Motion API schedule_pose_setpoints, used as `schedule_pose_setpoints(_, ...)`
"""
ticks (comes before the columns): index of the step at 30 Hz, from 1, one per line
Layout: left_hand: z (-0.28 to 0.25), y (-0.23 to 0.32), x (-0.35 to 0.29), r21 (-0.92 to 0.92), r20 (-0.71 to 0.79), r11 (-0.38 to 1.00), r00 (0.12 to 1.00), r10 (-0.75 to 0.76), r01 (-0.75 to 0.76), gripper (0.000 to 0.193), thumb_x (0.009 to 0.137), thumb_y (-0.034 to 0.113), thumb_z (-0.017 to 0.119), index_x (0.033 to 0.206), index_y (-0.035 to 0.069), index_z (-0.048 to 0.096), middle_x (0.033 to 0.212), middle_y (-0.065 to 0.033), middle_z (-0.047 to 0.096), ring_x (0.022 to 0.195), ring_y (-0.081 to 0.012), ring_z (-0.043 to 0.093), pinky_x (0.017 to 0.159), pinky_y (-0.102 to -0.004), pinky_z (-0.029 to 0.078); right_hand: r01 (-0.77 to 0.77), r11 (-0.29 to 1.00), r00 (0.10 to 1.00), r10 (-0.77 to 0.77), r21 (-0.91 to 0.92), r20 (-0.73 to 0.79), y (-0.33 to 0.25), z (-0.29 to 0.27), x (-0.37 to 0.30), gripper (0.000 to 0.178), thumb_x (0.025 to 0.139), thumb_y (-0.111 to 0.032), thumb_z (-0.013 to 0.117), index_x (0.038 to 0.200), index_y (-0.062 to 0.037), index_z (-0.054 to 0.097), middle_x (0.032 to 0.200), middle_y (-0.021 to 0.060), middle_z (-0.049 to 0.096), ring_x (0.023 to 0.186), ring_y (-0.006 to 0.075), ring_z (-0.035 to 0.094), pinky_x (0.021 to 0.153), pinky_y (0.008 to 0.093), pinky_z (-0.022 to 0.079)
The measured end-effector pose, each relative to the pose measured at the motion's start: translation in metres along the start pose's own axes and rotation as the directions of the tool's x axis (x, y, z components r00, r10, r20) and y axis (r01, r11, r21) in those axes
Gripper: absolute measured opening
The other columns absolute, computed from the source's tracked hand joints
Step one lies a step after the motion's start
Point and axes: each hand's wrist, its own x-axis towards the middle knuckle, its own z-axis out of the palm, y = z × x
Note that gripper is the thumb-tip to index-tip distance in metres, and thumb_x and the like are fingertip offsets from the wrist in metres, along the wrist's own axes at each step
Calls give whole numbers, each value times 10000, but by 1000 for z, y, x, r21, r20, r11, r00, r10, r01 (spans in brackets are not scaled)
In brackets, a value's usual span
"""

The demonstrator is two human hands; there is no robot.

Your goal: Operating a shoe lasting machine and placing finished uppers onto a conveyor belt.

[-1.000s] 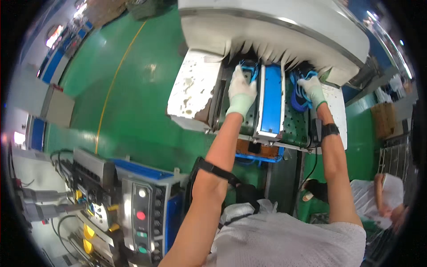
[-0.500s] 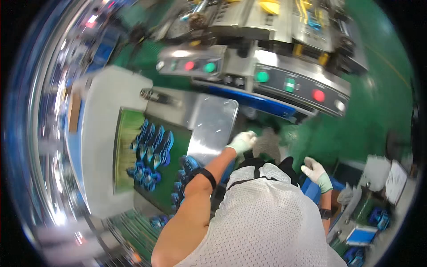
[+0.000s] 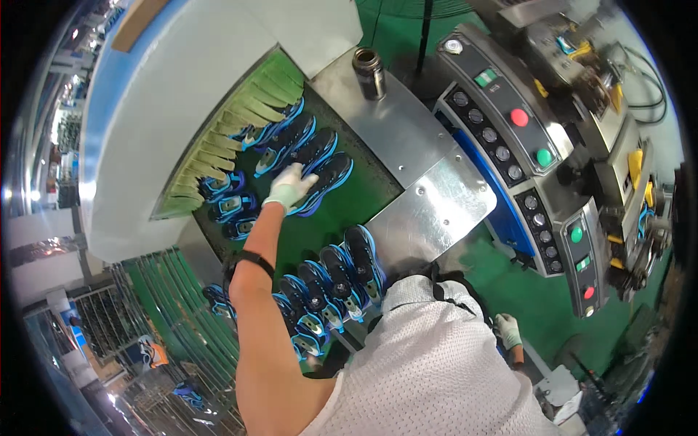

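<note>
My left hand [image 3: 289, 187], in a pale glove, is over a black-and-blue shoe [image 3: 331, 178] at the end of a row on the green belt [image 3: 363, 190]. Its thumb and fingers are apart against the shoe's side, not closed round it. Several similar shoes stand beside it, in front of a green strip curtain [image 3: 218, 142]. A second row, with a black-and-blue shoe [image 3: 361, 254] at its right end, lies nearer my body. Gloved and holding nothing, my right hand [image 3: 507, 330] hangs low at my right side with loosely bent fingers.
A metal plate [image 3: 429, 207] borders the belt, with a dark jar [image 3: 369, 74] on the metal behind it. To the right stands a machine with a button panel [image 3: 502, 102]. The white machine housing [image 3: 189, 65] rises at the left, above a wire rack [image 3: 94, 320].
My view has swung left toward the belt. My left hand has gone from beside the metal plate to the shoes on the belt. The right hand still hangs at my side.
</note>
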Motion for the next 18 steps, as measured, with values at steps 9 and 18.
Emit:
schedule_pose_setpoints(9,37,32,42,188,281,982,959,-27,-28,545,743,455,786,1086,48,669,1097,-164,706,998,-318,698,852,-427,563,312,854,936,-351,-415,-17,-93,-20,2,456,938,-236,688,1275,58,598,1148,146,697,1039,236,663,914,335,514)
schedule_pose_setpoints(18,-87,210,-95,-912,-123,372,980,156,-174,689,711,397,830,1194,-47,622,987,-176,698,899,-236,675,866,-362,527,490,845,590,-501,213,633,-368,115,-144,523,1044,-394,516,1251,84,575,1164,165,686,1096,235,671,953,370,532)
